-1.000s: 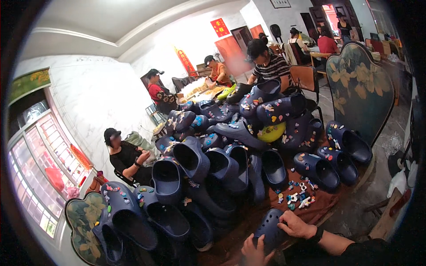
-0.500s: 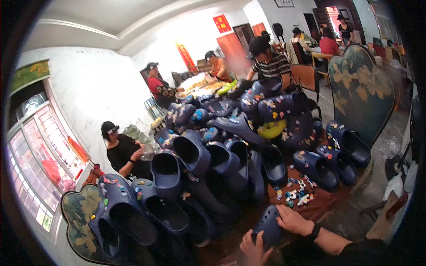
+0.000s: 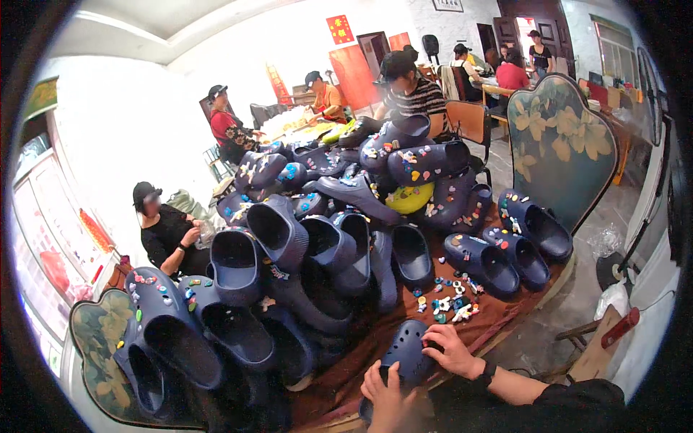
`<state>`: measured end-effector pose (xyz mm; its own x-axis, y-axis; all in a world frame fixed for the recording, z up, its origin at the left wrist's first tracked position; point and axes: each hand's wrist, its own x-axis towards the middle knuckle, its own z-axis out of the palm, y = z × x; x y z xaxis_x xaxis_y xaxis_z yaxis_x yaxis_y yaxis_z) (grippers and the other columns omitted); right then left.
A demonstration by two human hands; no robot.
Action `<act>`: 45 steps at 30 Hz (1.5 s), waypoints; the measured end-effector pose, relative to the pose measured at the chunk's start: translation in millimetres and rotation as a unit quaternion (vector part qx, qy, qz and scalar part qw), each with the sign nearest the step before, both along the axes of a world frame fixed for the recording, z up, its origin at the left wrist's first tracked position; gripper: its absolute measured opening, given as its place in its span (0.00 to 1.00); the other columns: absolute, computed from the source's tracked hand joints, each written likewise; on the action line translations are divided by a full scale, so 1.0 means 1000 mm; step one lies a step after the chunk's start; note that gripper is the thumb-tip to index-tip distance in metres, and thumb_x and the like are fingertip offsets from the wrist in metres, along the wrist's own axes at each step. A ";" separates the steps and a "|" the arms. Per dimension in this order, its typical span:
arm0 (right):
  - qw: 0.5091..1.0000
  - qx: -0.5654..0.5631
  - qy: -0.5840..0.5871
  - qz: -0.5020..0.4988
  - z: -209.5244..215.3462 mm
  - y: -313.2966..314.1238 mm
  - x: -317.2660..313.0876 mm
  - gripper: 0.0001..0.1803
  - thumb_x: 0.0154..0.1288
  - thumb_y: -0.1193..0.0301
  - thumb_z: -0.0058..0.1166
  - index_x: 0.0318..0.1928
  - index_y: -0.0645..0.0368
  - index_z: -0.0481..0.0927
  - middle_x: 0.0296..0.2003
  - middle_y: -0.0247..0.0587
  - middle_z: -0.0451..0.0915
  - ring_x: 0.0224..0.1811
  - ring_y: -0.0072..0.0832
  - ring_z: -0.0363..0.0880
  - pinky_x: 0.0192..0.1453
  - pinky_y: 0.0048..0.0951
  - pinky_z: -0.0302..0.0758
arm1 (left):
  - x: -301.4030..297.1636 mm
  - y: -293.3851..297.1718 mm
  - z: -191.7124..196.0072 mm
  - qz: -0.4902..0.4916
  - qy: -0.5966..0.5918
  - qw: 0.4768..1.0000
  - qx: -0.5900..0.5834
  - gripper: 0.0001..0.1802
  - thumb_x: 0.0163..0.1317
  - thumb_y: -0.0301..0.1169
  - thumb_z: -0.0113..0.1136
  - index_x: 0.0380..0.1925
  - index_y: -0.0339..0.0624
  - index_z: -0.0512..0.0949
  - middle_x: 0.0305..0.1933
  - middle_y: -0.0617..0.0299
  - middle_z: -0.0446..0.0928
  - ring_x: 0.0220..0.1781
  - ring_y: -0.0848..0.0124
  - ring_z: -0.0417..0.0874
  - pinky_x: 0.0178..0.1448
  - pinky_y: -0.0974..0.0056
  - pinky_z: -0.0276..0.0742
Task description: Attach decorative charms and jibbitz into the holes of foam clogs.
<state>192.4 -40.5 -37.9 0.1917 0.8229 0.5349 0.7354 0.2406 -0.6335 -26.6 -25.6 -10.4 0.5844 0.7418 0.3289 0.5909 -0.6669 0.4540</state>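
A navy clog (image 3: 406, 345) with a holed toe lies in front of me, its toe pointing away. My left hand (image 3: 386, 393) grips its near left side, fingers curled over the upper. At the right side of the toe, my right hand (image 3: 453, 352) has its fingers bent against the clog; whether a small piece is pinched under them cannot be made out. Just beyond the toe, a scatter of small colourful shoe charms (image 3: 449, 309) lies on the brown tabletop (image 3: 375, 346).
Many navy clogs, several with charms, are heaped (image 3: 346, 252) across the left and middle. Three decorated clogs (image 3: 498, 252) stand at right. Flowered boards (image 3: 559, 144) flank the table. A person (image 3: 173, 227) sits at left; others work farther back.
The whole view has shifted, so the scene sits farther left and higher. My hands stay on the same clog; the right fingers are more bent against its side.
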 end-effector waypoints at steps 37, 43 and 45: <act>0.997 0.018 -0.067 0.036 0.006 0.019 0.002 0.13 0.64 0.71 0.60 0.50 0.57 0.81 0.53 0.40 0.82 0.54 0.46 0.80 0.58 0.40 0.78 | 0.001 0.005 -0.007 0.008 -0.016 0.999 -0.043 0.46 0.49 0.43 0.74 0.67 0.52 0.63 0.71 0.42 0.54 0.72 0.44 0.54 0.67 0.37 0.51; 0.985 0.045 -0.165 0.024 0.026 0.016 0.002 0.15 0.60 0.69 0.64 0.46 0.57 0.77 0.48 0.45 0.78 0.50 0.46 0.76 0.52 0.42 0.76 | 0.004 0.007 -0.009 0.025 -0.005 1.000 -0.007 0.46 0.47 0.43 0.75 0.67 0.55 0.63 0.71 0.44 0.54 0.72 0.44 0.54 0.67 0.37 0.51; 0.982 0.042 -0.180 0.042 0.031 0.017 0.004 0.18 0.59 0.65 0.66 0.44 0.59 0.75 0.45 0.48 0.75 0.45 0.45 0.73 0.48 0.41 0.72 | 0.004 0.008 -0.008 0.028 -0.005 1.000 0.003 0.47 0.45 0.44 0.76 0.67 0.55 0.64 0.71 0.44 0.54 0.72 0.44 0.55 0.67 0.37 0.51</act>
<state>196.2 -23.1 -6.8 -0.0886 0.7774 0.6228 0.8833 0.3503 -0.3116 -22.2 -17.4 -18.7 0.5386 0.7709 0.3399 0.6223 -0.6360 0.4563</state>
